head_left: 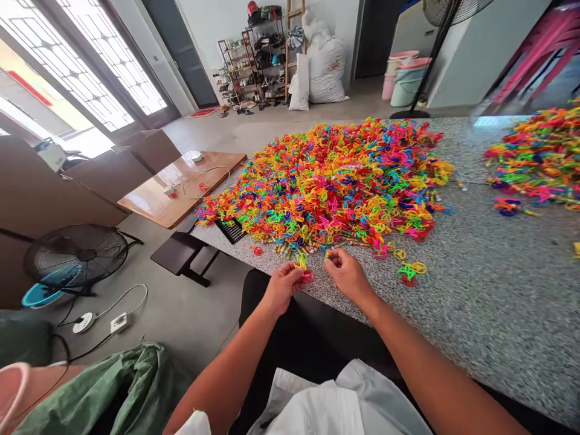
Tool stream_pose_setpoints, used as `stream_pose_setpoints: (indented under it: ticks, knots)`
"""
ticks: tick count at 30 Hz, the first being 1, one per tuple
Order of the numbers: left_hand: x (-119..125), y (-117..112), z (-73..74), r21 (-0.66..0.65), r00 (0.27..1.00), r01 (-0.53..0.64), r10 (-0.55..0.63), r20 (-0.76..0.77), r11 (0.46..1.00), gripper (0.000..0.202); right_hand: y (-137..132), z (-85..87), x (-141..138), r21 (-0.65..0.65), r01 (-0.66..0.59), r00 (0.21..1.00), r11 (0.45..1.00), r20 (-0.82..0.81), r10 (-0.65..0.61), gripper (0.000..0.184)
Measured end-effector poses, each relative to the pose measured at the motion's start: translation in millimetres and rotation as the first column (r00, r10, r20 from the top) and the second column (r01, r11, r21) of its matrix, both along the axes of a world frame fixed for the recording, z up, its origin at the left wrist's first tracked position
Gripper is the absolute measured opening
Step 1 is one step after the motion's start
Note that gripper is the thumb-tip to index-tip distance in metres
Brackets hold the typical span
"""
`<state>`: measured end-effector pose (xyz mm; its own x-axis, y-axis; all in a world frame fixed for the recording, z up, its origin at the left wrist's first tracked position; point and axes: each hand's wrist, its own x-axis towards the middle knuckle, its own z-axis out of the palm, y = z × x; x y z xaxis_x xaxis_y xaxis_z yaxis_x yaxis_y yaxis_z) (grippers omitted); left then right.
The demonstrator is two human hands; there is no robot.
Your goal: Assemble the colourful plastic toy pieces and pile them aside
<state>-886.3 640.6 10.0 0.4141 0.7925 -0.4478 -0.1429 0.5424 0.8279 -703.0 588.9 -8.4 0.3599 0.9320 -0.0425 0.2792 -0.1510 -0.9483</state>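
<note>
A: Where is the left hand [284, 284]?
B: Just in front of the pile [339, 181]. Its grip is pinched on a yellow piece [300, 264], with a pink piece [309, 276] showing beside it. I can't tell if the two are joined.

A: And the right hand [348, 275]?
B: At the near edge of the pile. Its grip is drawn closely together, but I can't tell whether it grasps anything.

A: What does the pile sit on?
B: A speckled grey counter [480, 284]. The pile is a mixed heap of small plastic pieces in orange, yellow, pink, blue and green.

A: Any strays?
B: A red piece [257, 250] in front of the pile's left part, and a little cluster [411, 272] in front of its right part. A black tray [231, 231] touches its left side.

A: Further out?
B: A second pile [539, 157] right of the pile, a wooden table [208, 172] left of it, and white sacks [326, 72] on the floor well behind it.
</note>
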Motion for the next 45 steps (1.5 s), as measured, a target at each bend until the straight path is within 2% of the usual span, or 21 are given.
stream_pose_setpoints:
  ticks: [2,4,7,10,16,23,26,31,34,36,37,39,40,41,42,43,44,45]
  knots:
    - [12,-4,3.6,-0.010,0.998,0.055,-0.055,0.040,0.998,0.044,-20,0.0,1,0.040,0.021,0.931,0.999,-0.365,-0.005,0.019]
    - [23,-7,7.6,-0.019,0.991,0.115,-0.113,0.064,0.993,0.043,-36,2.1,0,0.074,0.050,0.820,0.996,-0.572,0.001,0.024]
    - [38,-12,13.1,-0.028,0.979,0.193,-0.191,0.066,0.981,0.043,-50,7.6,0,0.068,0.116,0.731,0.991,-0.681,-0.039,0.028]
    - [46,-14,17.2,-0.033,0.968,0.247,-0.246,0.050,0.968,0.041,-56,12.1,5,0.059,0.136,0.714,0.989,-0.697,-0.057,0.029]
    - [50,-14,17.3,-0.122,0.956,0.291,-0.283,0.083,0.949,0.032,-65,3.7,15,0.123,0.101,0.783,0.987,-0.623,-0.002,0.028]
    - [52,-16,15.9,-0.174,0.948,0.319,-0.310,0.076,0.932,0.026,-72,-6.5,12,0.199,0.153,0.810,0.968,-0.586,-0.008,0.025]
    - [52,-17,17.9,-0.146,0.940,0.340,-0.333,0.070,0.929,0.028,-76,-4.2,15,0.197,0.097,0.878,0.976,-0.478,0.009,0.025]
    - [56,-22,18.8,-0.107,0.919,0.393,-0.391,0.039,0.913,0.032,-90,1.6,28,0.205,-0.007,0.979,0.979,-0.198,0.049,0.023]
    - [66,-34,15.6,-0.018,0.914,0.398,-0.398,-0.081,0.917,0.030,-99,5.7,33,0.208,-0.035,0.999,0.977,0.018,0.032,0.020]
    - [78,-42,12.7,0.094,0.899,0.415,-0.391,-0.198,0.905,0.028,-106,7.8,38,0.195,0.001,0.995,0.981,0.094,-0.019,0.020]
    - [86,-46,11.2,0.160,0.880,0.446,-0.399,-0.258,0.881,0.028,-110,8.0,43,0.180,0.029,0.994,0.983,0.100,-0.048,0.020]
    - [107,-50,8.3,0.316,0.837,0.519,-0.397,-0.377,0.794,0.025,-123,6.6,63,0.142,0.133,0.986,0.981,0.085,-0.146,0.022]
    - [120,-51,6.9,0.405,0.822,0.544,-0.369,-0.434,0.735,0.023,-132,4.9,78,0.125,0.225,0.968,0.966,0.080,-0.236,0.024]
    - [134,-52,5.4,0.489,0.813,0.560,-0.329,-0.481,0.668,0.021,-143,2.7,97,0.115,0.353,0.929,0.928,0.075,-0.363,0.026]
    - [150,-52,3.8,0.562,0.806,0.572,-0.283,-0.519,0.598,0.020,-155,0.3,119,0.120,0.509,0.853,0.852,0.059,-0.518,0.028]
    - [165,-53,2.1,0.614,0.799,0.583,-0.237,-0.553,0.531,0.020,-169,-2.1,143,0.132,0.670,0.736,0.731,0.018,-0.677,0.030]
    - [181,-54,0.1,0.639,0.780,0.608,-0.205,-0.591,0.471,0.022,-182,-4.3,167,0.141,0.807,0.586,0.574,-0.060,-0.808,0.030]
    - [195,-56,-2.0,0.637,0.749,0.645,-0.184,-0.636,0.422,0.028,-194,-6.1,189,0.151,0.909,0.413,0.389,-0.195,-0.890,0.025]
